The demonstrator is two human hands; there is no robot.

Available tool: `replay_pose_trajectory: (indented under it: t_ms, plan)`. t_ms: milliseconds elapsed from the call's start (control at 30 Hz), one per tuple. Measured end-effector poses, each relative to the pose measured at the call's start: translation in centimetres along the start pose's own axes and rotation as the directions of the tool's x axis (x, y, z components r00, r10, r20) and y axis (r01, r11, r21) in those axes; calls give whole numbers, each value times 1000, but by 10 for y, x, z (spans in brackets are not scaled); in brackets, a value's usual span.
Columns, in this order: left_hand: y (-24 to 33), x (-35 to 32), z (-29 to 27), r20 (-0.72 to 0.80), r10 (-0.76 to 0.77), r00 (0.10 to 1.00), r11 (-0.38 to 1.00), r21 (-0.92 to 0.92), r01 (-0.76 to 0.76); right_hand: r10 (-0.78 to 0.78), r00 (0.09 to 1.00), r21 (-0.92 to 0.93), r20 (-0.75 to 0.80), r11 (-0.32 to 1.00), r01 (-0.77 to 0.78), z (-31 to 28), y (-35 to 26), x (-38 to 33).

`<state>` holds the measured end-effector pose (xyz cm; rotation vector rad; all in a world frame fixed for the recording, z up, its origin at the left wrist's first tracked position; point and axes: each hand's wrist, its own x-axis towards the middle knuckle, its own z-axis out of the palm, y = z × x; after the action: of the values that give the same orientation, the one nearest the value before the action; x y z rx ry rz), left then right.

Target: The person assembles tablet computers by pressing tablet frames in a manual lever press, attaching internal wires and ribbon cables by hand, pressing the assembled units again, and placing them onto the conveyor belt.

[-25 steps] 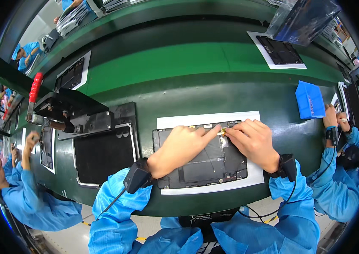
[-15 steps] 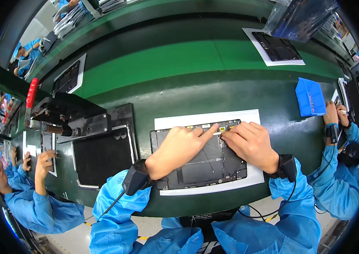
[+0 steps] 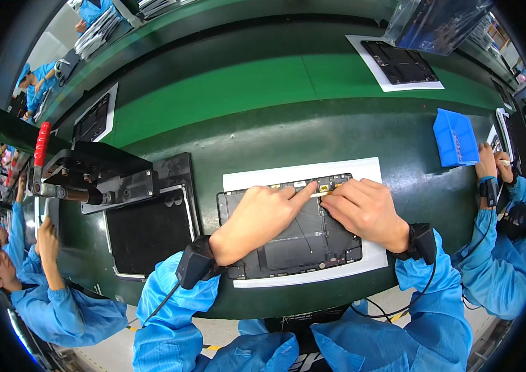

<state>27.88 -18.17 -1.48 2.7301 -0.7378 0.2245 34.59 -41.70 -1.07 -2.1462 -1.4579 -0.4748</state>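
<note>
A dark tablet housing (image 3: 288, 251), opened to show its inner parts, lies on a white sheet (image 3: 362, 166) in front of me. My left hand (image 3: 262, 214) rests over its upper part. Its index finger stretches onto the top edge and the other fingers curl under, holding nothing that I can see. My right hand (image 3: 367, 209) is closed in a pinch at the upper right corner. A small white strip (image 3: 319, 194) shows at its fingertips, beside the left index fingertip. A yellow-marked part (image 3: 324, 187) sits just above the strip.
A clamp fixture with a red handle (image 3: 42, 144) and a black padded plate (image 3: 149, 230) stand on my left. To the right is a blue bin (image 3: 455, 137). More tablet housings (image 3: 399, 62) lie on white sheets across the bench. Co-workers sit on both sides.
Both my hands stay almost in place at the housing's top edge. The view has shifted slightly. The co-worker on the left has moved a raised hand.
</note>
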Motion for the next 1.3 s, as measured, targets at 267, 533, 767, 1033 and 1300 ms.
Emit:
replay_pose_trajectory:
  t_ms: [267, 533, 767, 1033, 1300]
  plan:
    - [0, 1, -2, -5, -6, 1000, 1000, -25, 6, 124, 988, 129, 89, 982, -135, 4, -4, 2]
    - [-2, 0, -1, -5, -5, 1000, 1000, 1, 5, 142, 985, 199, 101, 967, -160, 3, 1, 2]
    - [-2, 1, -12, 76, 124, 989, 990, 62, -129, 194, 974, 258, 114, 941, -217, 3, 3, 1]
    - [-3, 1, -9, 43, 187, 981, 980, 62, -189, 351, 914, 340, 204, 850, -402, -7, 16, 15]
    - [-3, 0, -6, 7, 199, 980, 980, 24, -199, 512, 832, 181, 213, 817, -548, 11, 20, 21]
